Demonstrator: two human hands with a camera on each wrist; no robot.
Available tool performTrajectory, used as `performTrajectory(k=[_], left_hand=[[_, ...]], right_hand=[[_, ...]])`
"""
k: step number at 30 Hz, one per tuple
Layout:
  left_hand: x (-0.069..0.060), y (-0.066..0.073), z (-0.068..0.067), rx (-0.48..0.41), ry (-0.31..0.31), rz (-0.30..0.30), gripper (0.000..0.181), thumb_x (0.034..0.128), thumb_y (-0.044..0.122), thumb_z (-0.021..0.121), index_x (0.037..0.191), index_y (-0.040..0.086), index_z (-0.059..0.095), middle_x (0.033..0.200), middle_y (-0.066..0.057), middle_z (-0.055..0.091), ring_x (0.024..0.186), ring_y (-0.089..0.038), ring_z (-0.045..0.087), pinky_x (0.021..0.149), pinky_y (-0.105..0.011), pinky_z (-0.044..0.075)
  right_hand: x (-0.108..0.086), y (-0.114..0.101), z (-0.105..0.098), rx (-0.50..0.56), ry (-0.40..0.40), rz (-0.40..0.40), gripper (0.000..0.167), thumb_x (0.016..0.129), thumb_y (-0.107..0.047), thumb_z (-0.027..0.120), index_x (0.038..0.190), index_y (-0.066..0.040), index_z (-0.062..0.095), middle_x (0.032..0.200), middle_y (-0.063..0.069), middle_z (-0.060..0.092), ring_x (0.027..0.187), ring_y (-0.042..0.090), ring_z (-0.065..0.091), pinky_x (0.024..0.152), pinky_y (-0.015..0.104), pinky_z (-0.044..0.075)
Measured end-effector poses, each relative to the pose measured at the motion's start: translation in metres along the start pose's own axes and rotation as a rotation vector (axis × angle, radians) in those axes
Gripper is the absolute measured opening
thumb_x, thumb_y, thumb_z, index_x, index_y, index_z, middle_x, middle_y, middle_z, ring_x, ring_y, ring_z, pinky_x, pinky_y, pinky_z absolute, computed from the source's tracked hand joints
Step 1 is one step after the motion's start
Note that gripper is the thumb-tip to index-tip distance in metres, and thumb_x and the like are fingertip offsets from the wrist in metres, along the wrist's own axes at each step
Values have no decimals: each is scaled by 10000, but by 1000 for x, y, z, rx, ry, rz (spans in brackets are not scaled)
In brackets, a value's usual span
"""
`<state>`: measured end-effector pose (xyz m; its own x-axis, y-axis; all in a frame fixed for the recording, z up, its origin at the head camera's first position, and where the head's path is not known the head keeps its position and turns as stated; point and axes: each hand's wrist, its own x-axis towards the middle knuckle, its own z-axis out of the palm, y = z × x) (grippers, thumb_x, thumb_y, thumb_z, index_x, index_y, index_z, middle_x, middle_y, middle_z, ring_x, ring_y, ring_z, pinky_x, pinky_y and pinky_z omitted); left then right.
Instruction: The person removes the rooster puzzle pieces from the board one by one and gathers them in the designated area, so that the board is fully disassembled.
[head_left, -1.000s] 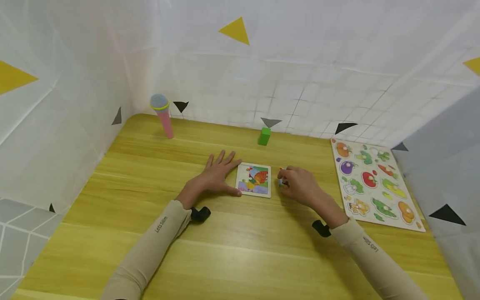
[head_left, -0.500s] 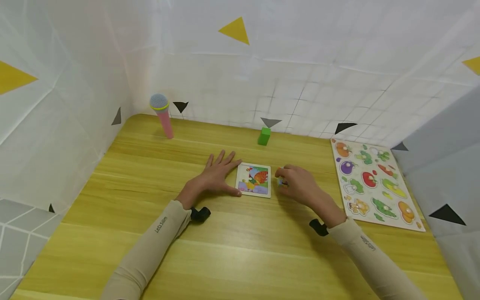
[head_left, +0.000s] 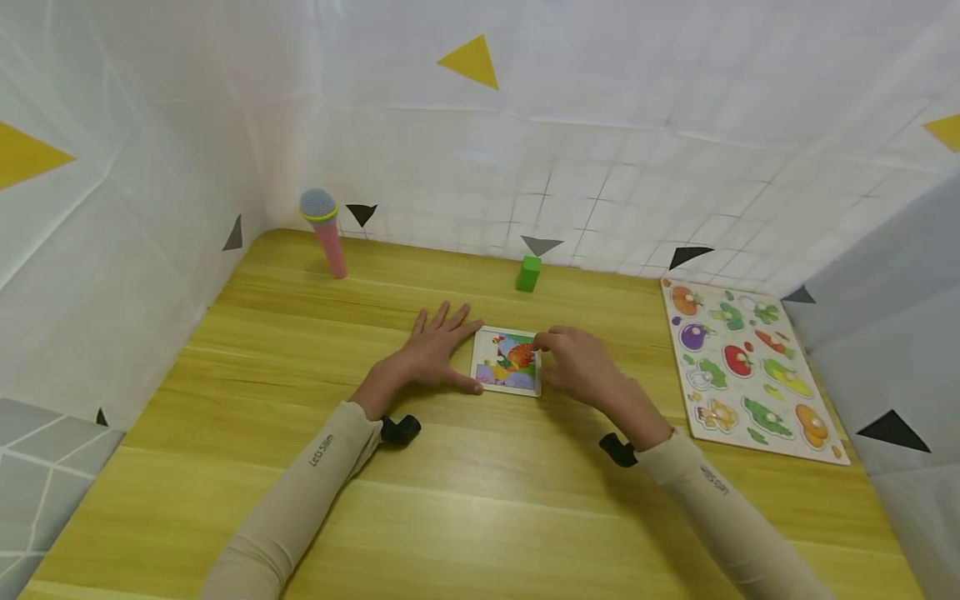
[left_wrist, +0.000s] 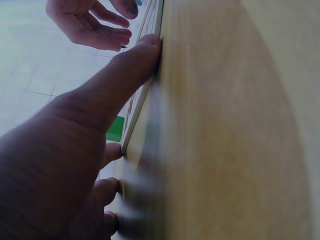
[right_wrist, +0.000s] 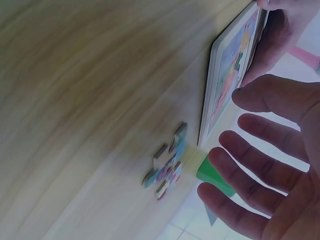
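A small square jigsaw puzzle (head_left: 510, 357) with a colourful rooster picture lies flat in its pale frame on the table; its upper left part shows bare. My left hand (head_left: 429, 354) is spread on the table, thumb and index finger against the frame's left corners. Over the puzzle's right edge hovers my right hand (head_left: 581, 367). In the right wrist view its fingers (right_wrist: 245, 182) are loosely bent and apart from the thumb, with nothing seen between them. Below them, loose jigsaw pieces (right_wrist: 167, 165) lie close together on the table; the right hand hides them in the head view.
A green block (head_left: 528, 273) stands behind the puzzle. At the back left is a pink toy microphone (head_left: 330, 242), upright. A vegetable peg puzzle board (head_left: 750, 367) lies at the right. White sheeting (head_left: 600, 125) hangs along the table's back edge.
My right hand has moved left, from beside the puzzle to over its right edge. The left hand and the puzzle have stayed in place.
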<state>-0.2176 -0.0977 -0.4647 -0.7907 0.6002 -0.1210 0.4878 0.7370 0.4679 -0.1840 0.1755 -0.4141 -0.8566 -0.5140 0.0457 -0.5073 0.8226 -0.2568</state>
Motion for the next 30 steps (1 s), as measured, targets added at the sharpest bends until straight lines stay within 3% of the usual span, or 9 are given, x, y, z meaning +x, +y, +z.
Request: performTrajectory(k=[16, 25, 30], left_hand=[[-1, 0, -1, -14, 26, 16, 1114, 740, 720, 737, 1609, 226, 246, 1675, -83, 26, 1511, -356, -91, 1145, -606, -112], [-2, 1, -2, -6, 16, 20, 1111, 752, 700, 743, 1610, 203, 242, 1676, -88, 24, 1510, -357, -94, 1146, -615, -96], [-2, 1, -2, -11, 15, 21, 1105, 758, 704, 734, 1609, 198, 243, 1675, -93, 27, 1510, -357, -96, 1146, -617, -94]], right_hand=[[17, -19, 6, 53, -6, -67, 265, 791, -138, 825, 1033, -75, 736, 932, 43, 666, 791, 173, 599, 688, 368, 534], [27, -32, 13, 86, -18, -165, 274, 815, -132, 820, 1057, -42, 727, 939, 73, 695, 786, 183, 621, 705, 357, 534], [31, -39, 16, 80, -23, -174, 245, 828, -125, 800, 1051, -52, 730, 966, 79, 701, 804, 200, 643, 696, 362, 539]])
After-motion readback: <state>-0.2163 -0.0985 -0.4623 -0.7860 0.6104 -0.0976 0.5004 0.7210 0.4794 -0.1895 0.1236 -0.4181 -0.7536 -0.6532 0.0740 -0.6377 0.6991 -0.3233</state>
